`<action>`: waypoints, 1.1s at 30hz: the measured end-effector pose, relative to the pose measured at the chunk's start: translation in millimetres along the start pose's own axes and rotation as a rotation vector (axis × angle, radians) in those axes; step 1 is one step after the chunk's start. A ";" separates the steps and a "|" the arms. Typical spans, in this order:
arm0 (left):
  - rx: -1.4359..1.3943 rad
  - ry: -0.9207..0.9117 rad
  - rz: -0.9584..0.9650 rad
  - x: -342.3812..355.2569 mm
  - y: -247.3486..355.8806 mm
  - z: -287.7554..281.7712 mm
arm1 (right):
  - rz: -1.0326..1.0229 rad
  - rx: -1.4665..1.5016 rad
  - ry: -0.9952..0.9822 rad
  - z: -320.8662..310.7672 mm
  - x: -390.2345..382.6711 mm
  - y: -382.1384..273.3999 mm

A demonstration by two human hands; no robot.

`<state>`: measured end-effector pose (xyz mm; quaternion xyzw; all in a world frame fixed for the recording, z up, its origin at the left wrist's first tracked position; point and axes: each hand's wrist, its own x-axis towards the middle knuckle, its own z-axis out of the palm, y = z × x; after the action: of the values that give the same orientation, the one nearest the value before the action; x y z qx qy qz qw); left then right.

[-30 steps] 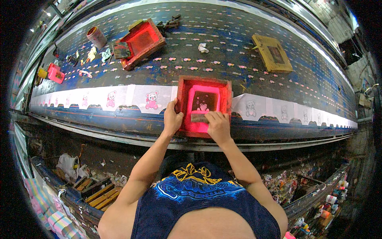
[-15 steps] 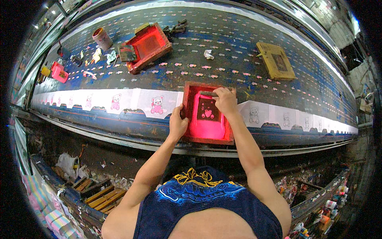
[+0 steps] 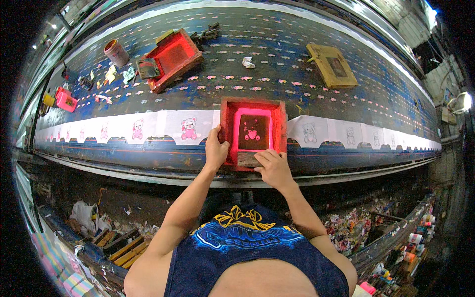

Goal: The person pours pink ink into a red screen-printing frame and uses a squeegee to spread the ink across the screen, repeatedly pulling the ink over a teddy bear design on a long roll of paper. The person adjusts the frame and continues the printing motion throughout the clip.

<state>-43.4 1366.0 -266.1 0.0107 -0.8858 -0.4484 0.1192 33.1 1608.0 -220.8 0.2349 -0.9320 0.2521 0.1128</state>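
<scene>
A red-framed printing screen [image 3: 227, 129] with pink ink lies flat on a strip of white fabric pieces [image 3: 163, 126] printed with bear figures. My left hand [image 3: 215, 147] grips the frame's left side. My right hand [image 3: 272, 167] is closed on a small squeegee block [image 3: 246, 159] at the frame's near edge. Left of the screen the bears show pink colour; to its right a bear [image 3: 309, 132] shows only grey outline.
The long blue printing table [image 3: 277, 79] carries a second red screen [image 3: 172, 58], a yellow screen [image 3: 332, 64], a pink cup [image 3: 116, 52], a pink container [image 3: 65, 99], rags and a crumpled paper [image 3: 248, 62]. Scraps and boxes lie under the table.
The screen moved one piece rightwards along the strip and now lies flat. My right hand pulled from the frame's far side back to its near edge with the squeegee.
</scene>
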 end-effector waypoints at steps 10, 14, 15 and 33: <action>-0.091 0.011 -0.069 2.7 -2.3 3.0 | 0.648 0.280 0.310 39.7 -31.3 65.3; -0.068 0.028 -0.046 -2.2 43.2 5.8 | 0.624 0.340 0.374 23.8 -42.5 77.0; -0.078 0.035 -0.033 -4.2 48.1 15.3 | 0.599 0.335 0.396 14.9 -45.5 81.9; -0.143 -0.002 -0.083 -44.1 127.7 200.3 | 0.570 0.438 0.213 -85.2 -142.7 252.3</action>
<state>-33.5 1606.5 -287.3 0.0385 -0.8504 -0.5151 0.0998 39.5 1899.2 -300.7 -0.0431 -0.8669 0.4899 0.0817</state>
